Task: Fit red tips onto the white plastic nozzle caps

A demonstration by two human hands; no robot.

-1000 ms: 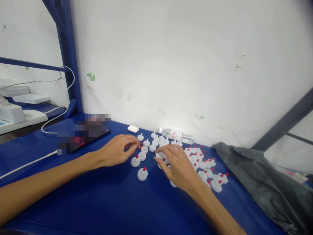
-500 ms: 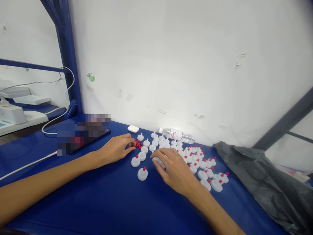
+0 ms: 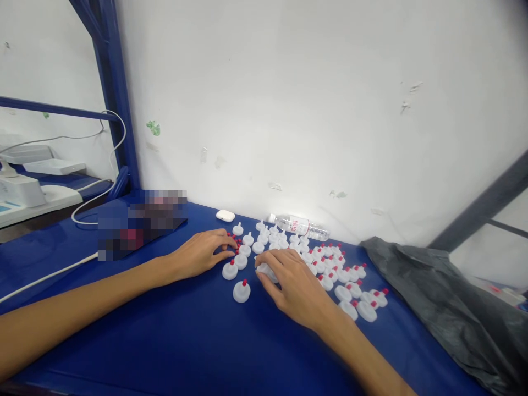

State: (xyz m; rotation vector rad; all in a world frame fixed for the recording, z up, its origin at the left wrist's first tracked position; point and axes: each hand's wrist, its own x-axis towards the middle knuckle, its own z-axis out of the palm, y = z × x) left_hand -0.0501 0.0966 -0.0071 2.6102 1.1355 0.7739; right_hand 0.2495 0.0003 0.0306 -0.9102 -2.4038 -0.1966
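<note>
My left hand (image 3: 208, 250) rests by a small pile of red tips (image 3: 236, 238), its thumb and fingers apart at the pile's edge. My right hand (image 3: 289, 275) curls its fingers around a white nozzle cap (image 3: 266, 270), partly covered by the hand. Between my hands stands a white nozzle cap with a red tip (image 3: 241, 292), apart from the others. Bare white nozzle caps (image 3: 264, 240) are grouped behind my right hand. Several red-tipped nozzle caps (image 3: 330, 269) spread to its right.
A clear plastic bottle (image 3: 299, 226) lies along the wall, with a white earbud case (image 3: 225, 215) to its left. A phone with a blurred screen (image 3: 136, 236) and white cable (image 3: 49, 278) occupy the left. Dark grey cloth (image 3: 433, 308) covers the right side of the blue surface (image 3: 198, 341).
My left hand has moved slightly right over the red tips, and its thumb and fingers are further into the pile. My right hand stays at the same white nozzle cap.
</note>
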